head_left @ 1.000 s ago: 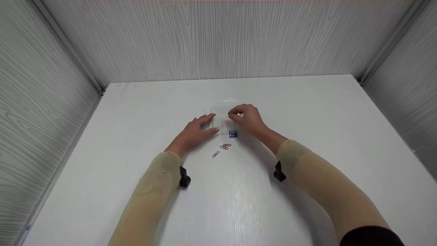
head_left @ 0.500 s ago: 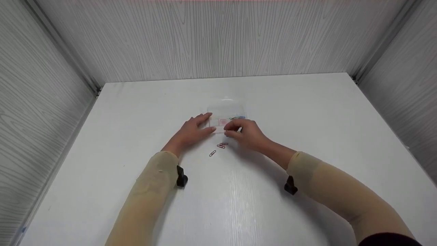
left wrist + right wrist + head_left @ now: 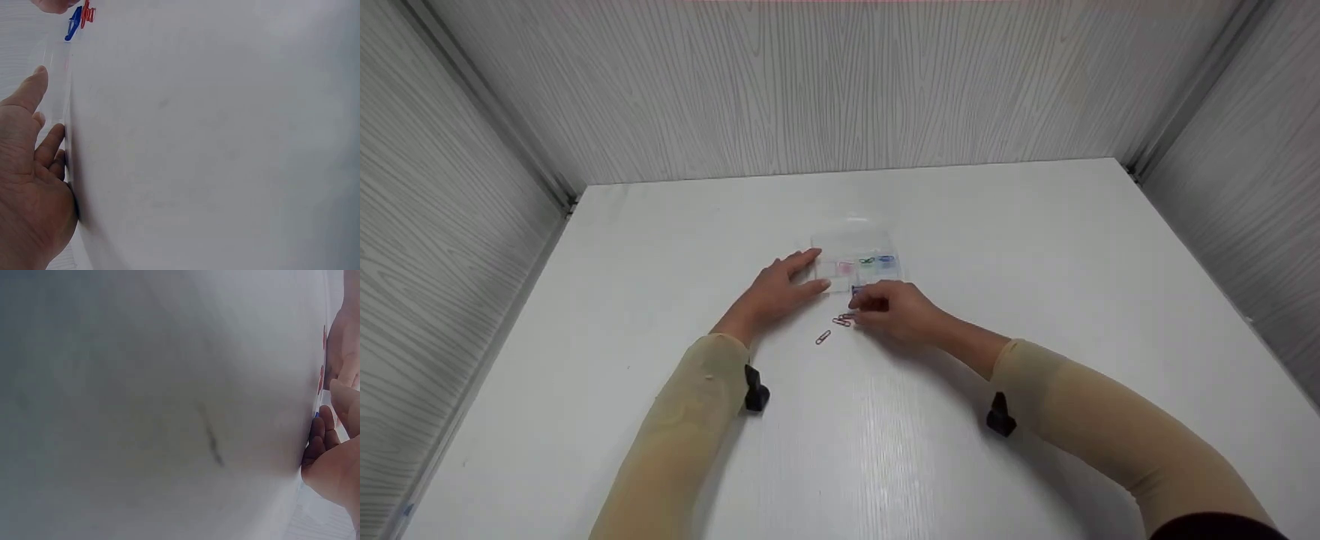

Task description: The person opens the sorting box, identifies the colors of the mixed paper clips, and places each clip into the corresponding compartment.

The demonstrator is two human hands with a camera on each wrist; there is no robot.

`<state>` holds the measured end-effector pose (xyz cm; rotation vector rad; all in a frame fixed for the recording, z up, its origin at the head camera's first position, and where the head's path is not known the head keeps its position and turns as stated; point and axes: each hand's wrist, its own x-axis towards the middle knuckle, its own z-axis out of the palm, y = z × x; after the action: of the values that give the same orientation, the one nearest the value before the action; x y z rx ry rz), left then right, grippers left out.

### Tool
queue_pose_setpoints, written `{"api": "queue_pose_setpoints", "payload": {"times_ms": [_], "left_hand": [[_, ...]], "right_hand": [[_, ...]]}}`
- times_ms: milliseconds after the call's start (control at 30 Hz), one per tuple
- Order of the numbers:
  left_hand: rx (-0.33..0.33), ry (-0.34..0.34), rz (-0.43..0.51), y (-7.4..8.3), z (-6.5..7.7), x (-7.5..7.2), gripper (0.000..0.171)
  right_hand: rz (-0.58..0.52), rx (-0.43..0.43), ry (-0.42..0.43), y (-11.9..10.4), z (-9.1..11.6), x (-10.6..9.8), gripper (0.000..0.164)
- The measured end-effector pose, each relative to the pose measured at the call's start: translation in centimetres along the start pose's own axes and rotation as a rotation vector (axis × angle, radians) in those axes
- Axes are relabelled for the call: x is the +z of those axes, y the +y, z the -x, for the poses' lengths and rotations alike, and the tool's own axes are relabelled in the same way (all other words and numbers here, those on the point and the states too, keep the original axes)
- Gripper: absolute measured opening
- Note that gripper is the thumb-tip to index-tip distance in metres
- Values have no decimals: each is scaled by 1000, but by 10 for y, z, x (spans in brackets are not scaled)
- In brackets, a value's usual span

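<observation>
A clear plastic compartment box (image 3: 832,285) lies with its clear lid (image 3: 851,241) folded back. Inside it I see a pink clip (image 3: 846,265), a green clip (image 3: 867,260) and a blue clip (image 3: 886,259) in separate compartments. My left hand (image 3: 778,291) rests at the box's left end, fingers extended, thumb at the near edge. My right hand (image 3: 901,311) is over the table before the box. Its thumb and index tips are apart, close by the red paper clips (image 3: 841,322). A small dark blue piece (image 3: 856,289) sits at the box's near edge, partly behind that hand.
One red paper clip (image 3: 823,337) lies apart, nearer me on the white tabletop (image 3: 840,435). Grey wood-grain panels (image 3: 840,90) border the table at the back and both sides. A small black camera (image 3: 1001,414) is on my right wrist.
My right hand has come from above the box down toward me, to the loose red paper clips, uncovering the green and blue clips. My left hand stays at the box's left end.
</observation>
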<state>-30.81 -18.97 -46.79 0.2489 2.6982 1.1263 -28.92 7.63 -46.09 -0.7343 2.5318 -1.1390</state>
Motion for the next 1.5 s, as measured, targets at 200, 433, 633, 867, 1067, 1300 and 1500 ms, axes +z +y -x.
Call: {"api": "queue_pose_setpoints", "payload": {"times_ms": [200,433,633,867,1067,1300,1500], "left_hand": [[0,-3,-7,0,-1,1,75],[-4,-4,-17,1,1,0,74],[-7,-7,-16,3,2,-1,73],[14,-4,-9,-1,-1,-1,73],[36,-1,-17,-2,-3,0,74],[6,0,-8,-1,-2,-1,75],[0,6,-4,1,-1,0,74]], "right_hand": [[-3,12,-9,3,-1,1,19],[-6,22,-5,5,-2,2,19],[15,-1,7,5,-3,5,21],[19,-41,26,5,-4,7,20],[29,-93,31,7,-5,9,16],[55,-59,19,3,-6,10,11],[99,-59,-24,2,-7,9,11]]}}
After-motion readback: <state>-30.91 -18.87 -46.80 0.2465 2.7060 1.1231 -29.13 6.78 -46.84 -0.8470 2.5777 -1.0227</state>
